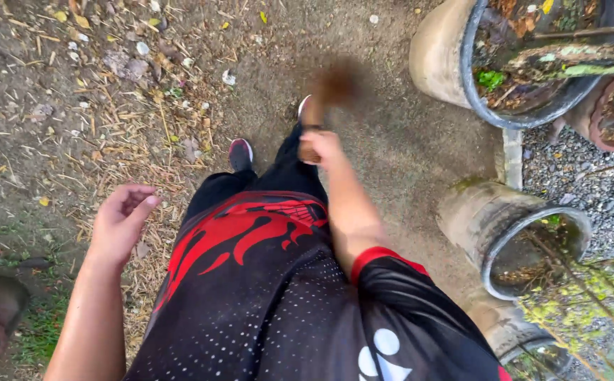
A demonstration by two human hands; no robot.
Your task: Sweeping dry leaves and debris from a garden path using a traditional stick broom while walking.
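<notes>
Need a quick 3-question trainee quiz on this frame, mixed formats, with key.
1. True or false: the left hand is closed around a tool.
2. Multiple choice: the right hand grips A) a brown blurred object, B) a hose, C) nothing.
3. Fill in: the concrete planters stand to the person's ____ side.

Key: 1 false, the left hand is open and empty above the dry straw. 2 A, the brown object is too motion-blurred to identify. 3 right.
</notes>
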